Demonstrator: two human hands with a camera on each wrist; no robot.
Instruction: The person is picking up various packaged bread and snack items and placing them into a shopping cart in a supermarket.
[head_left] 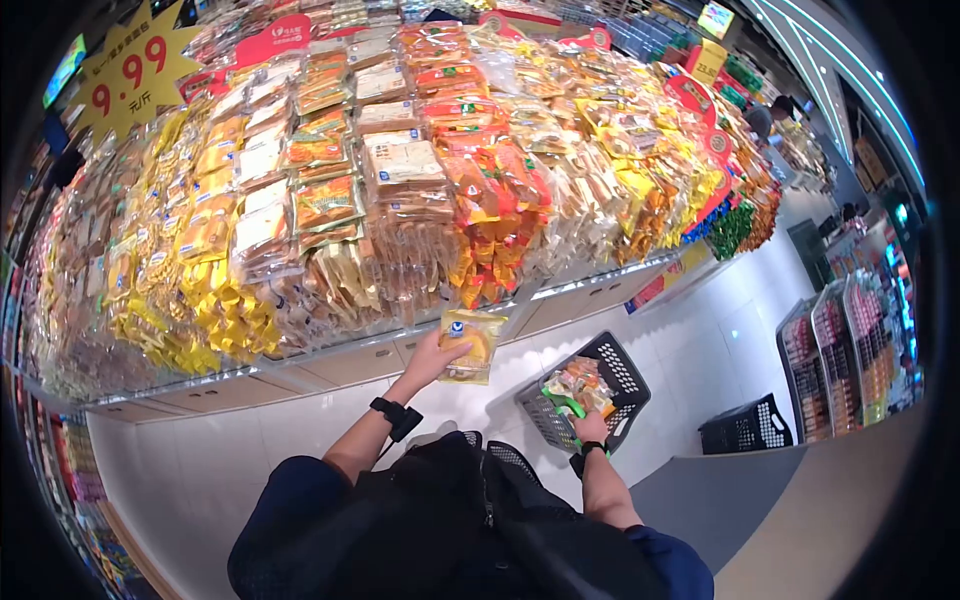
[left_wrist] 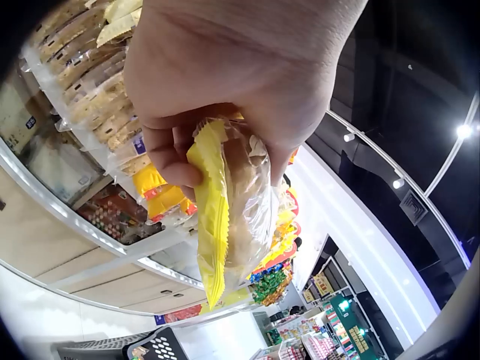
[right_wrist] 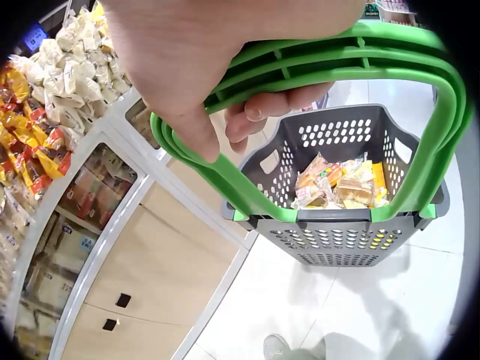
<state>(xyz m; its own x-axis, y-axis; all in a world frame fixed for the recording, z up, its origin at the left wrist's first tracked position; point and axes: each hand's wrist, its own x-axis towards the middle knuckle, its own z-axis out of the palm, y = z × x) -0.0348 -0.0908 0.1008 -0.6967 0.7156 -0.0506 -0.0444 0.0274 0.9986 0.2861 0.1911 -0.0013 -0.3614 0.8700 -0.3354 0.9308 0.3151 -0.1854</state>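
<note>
My left hand [head_left: 437, 354] grips a packaged bread [head_left: 474, 346] in a clear and yellow wrapper, held in front of the display's lower edge. In the left wrist view, the fingers of the left hand [left_wrist: 225, 82] curl round the packet [left_wrist: 244, 202], its yellow crimped edge hanging down. My right hand [head_left: 591, 428] holds the green handle [right_wrist: 330, 64] of a dark grey shopping basket [head_left: 619, 378]. Several wrapped snacks [right_wrist: 341, 184] lie inside the basket, which hangs tilted beneath the right hand [right_wrist: 217, 67] in the right wrist view.
A wide display piled with packaged breads and snacks [head_left: 405, 165] fills the front, above pale cabinets [head_left: 205, 396]. A yellow price sign [head_left: 130, 75] stands at the left. Another black basket [head_left: 745, 425] sits on the floor at the right, by shelves of goods [head_left: 835, 360].
</note>
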